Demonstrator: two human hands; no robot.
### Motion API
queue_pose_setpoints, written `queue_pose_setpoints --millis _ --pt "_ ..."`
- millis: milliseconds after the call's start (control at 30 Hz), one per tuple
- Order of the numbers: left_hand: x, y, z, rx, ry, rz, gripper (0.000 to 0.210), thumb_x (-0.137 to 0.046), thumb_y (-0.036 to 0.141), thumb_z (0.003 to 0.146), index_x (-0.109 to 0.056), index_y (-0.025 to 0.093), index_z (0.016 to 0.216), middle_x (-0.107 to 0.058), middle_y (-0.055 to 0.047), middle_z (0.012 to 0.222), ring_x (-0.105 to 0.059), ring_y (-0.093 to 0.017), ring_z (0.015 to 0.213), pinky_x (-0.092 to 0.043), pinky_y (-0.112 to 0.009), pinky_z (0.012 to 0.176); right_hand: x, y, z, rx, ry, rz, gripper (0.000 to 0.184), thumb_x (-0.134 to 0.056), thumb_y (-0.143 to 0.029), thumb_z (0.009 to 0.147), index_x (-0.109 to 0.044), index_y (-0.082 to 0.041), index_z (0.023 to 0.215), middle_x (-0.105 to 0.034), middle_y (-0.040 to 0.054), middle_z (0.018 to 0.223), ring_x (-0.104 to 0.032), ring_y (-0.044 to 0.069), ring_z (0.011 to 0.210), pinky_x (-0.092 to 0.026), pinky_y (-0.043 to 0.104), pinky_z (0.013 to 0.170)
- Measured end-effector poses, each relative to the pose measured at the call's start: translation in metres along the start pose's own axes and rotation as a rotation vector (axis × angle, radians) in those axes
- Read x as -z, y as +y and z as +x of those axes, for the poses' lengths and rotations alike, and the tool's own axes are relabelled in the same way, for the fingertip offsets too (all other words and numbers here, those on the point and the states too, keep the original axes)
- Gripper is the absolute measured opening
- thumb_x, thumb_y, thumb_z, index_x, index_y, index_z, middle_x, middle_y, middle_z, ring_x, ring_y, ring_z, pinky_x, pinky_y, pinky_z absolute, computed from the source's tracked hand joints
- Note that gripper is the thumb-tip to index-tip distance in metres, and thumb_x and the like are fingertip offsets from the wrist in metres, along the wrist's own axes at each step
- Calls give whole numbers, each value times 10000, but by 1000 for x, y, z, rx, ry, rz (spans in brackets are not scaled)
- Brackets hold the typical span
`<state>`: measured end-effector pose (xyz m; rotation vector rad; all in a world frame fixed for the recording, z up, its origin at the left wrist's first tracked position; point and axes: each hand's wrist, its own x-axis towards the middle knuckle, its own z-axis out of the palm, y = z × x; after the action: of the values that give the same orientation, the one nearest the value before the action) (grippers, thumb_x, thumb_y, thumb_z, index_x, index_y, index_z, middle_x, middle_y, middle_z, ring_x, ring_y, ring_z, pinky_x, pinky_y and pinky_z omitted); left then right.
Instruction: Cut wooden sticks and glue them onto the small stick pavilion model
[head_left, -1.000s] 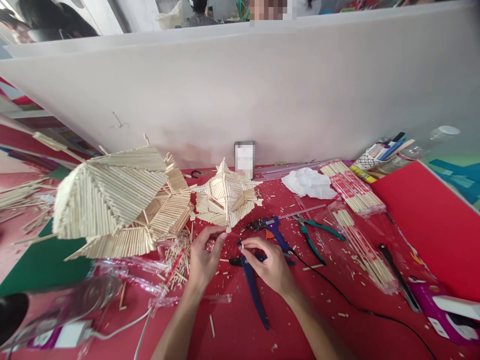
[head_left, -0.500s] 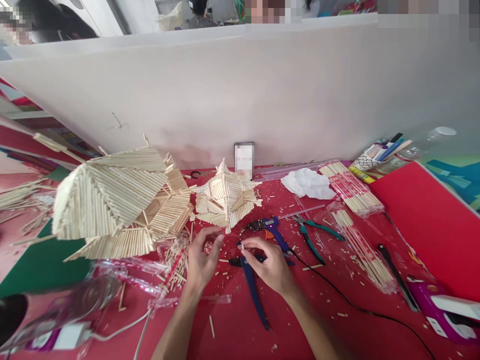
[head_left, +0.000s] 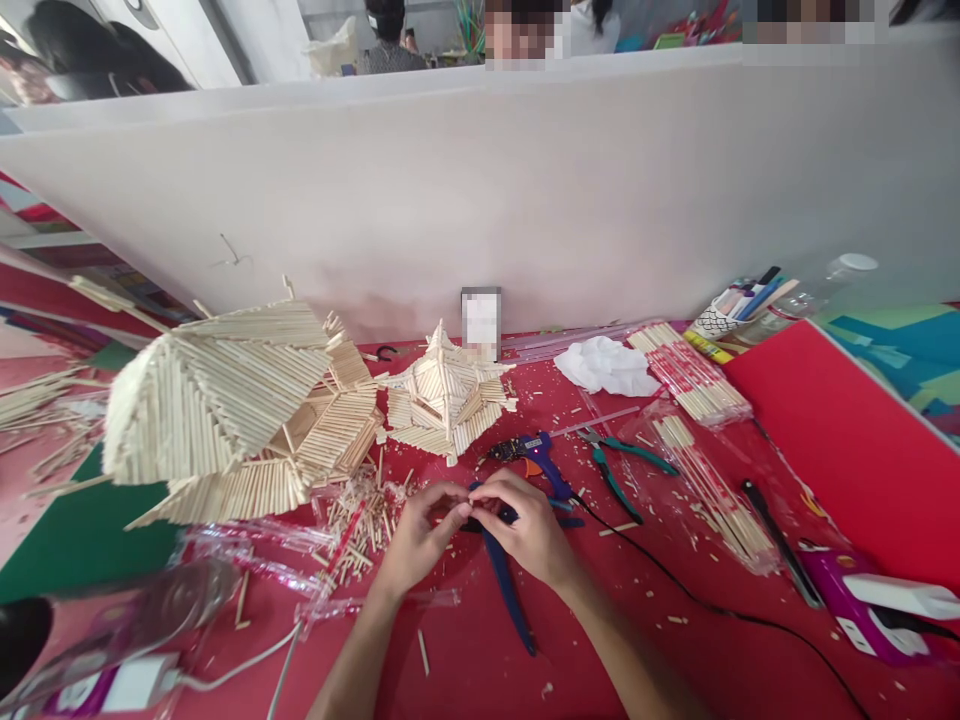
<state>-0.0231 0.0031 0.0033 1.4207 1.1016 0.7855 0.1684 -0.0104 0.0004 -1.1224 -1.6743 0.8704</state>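
My left hand (head_left: 426,535) and my right hand (head_left: 529,528) meet at their fingertips above the red table. Between the pinched thumbs and forefingers is a short piece of wooden stick (head_left: 471,501), mostly covered by the fingers. Beneath the hands lie blue-handled cutters (head_left: 508,590), their head partly hidden. Just beyond stands a small pointed roof-like model (head_left: 448,395) made of sticks. A blue hot glue gun (head_left: 551,465) with a lit red light rests right of it. Cut stick pieces (head_left: 364,525) are heaped by my left hand.
A larger stick-built pavilion (head_left: 217,390) stands left, near a clear bottle (head_left: 142,620). To the right are green-handled pliers (head_left: 619,480), bagged sticks (head_left: 712,490), crumpled white paper (head_left: 606,366), a black knife (head_left: 780,540) and a red board (head_left: 847,450). A white partition (head_left: 465,190) closes the back.
My left hand has moved right and closed, so its fingertips now meet those of my right hand at the small stick piece. The view has shifted slightly.
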Motion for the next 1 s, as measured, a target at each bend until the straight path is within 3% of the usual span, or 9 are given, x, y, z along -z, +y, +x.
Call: queue_pose_setpoints --millis 167,300,433,567,667,800,1000 --pt "0 2 2 44 -22 -50 319 -684 476 920 -687 157 916 -687 -36 823 -633 -164 756 -491 -253 703 -5 4 -2 144 -31 -147 90 -589 -207 1014 -675 -234 1019 -667 49 910 -679 185 838 -551 293 763" --pt "1 2 2 26 -27 -53 324 -646 487 944 -660 164 922 -669 -31 836 -626 -163 775 -491 -258 722 -4 -1 0 157 -81 -198 102 -567 -214 1024 -659 -238 1061 -685 56 941 -687 194 865 -553 304 787" --pt "2 -3 3 15 12 -60 340 -629 512 949 -620 174 917 -663 -27 824 -651 -168 771 -513 -270 731 17 0 4 25 -18 -321 99 -567 -278 1017 -641 -233 1066 -702 58 927 -682 197 795 -543 299 727" --pt "5 -7 4 4 69 -64 375 -650 549 920 -623 183 1001 -674 -28 846 -673 -179 771 -538 -283 725 51 22 3 -191 126 -657 172 -540 -379 1016 -591 -218 983 -698 62 854 -688 240 781 -505 328 704" --pt "8 -10 3 -6 56 -45 374 -633 545 932 -651 179 1010 -700 -43 867 -685 -188 791 -552 -295 743 68 41 -2 -302 105 -872 266 -557 -471 1000 -563 -207 965 -712 92 879 -701 288 829 -482 345 686" --pt "9 -13 3 -29 59 -5 359 -653 511 929 -681 167 1027 -736 -69 925 -697 -203 844 -556 -307 781 70 54 -5 -371 30 -963 299 -541 -493 1013 -565 -197 980 -739 120 939 -723 295 872 -472 338 690" --pt "10 -7 2 -77 81 72 320 -637 471 946 -710 168 1019 -760 -78 962 -715 -216 892 -558 -316 814 63 58 -2 -379 -31 -923 285 -494 -468 1041 -561 -206 949 -744 109 862 -731 273 815 -452 319 663"
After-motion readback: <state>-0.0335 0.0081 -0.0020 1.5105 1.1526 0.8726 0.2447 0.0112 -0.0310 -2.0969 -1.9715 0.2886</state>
